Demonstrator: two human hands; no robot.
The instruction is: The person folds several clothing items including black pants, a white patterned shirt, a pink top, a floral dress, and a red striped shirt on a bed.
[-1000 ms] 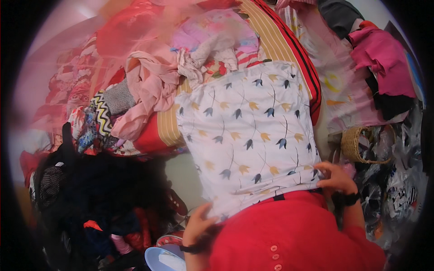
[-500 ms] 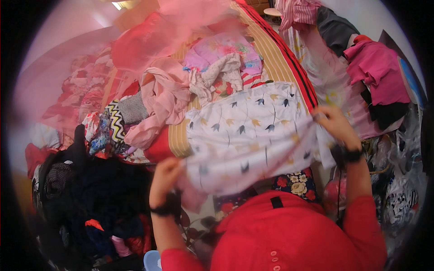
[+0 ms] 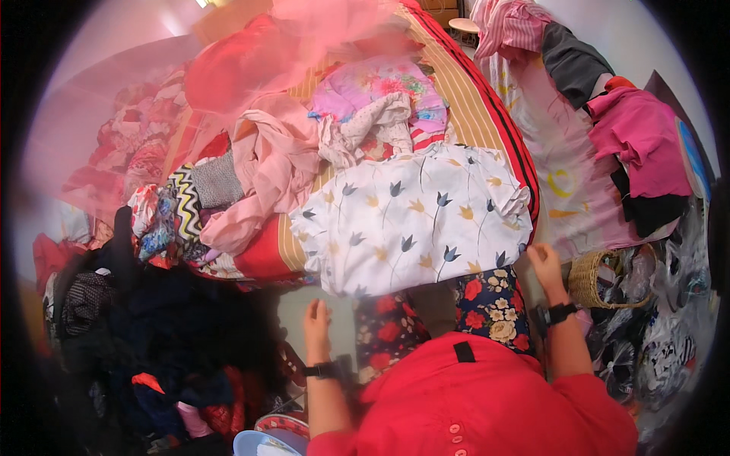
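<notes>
A white garment (image 3: 403, 220) with grey and yellow tulip prints lies spread at the near end of the striped bed, its near edge hanging slightly over. My left hand (image 3: 316, 323) is just below its near left corner, holding nothing, fingers raised and loosely apart. Beside its near right corner is my right hand (image 3: 544, 267), its fingers apart and empty. Behind the garment lie a cream patterned cloth (image 3: 365, 133) and a lilac floral garment (image 3: 380, 87). A crumpled pale pink scarf (image 3: 277, 156) rests to their left.
Dark clothes (image 3: 182, 327) are heaped at the left. A wicker basket (image 3: 593, 281) stands at the right near plastic bags (image 3: 673, 334). A pink garment (image 3: 639, 137) hangs at the far right. Sheer pink netting (image 3: 251, 68) covers the far left. A blue tub (image 3: 266, 442) is at the lower edge.
The white garment has gone from being held up and stretched to lying flat on the bed. Both hands have let go and moved down toward me.
</notes>
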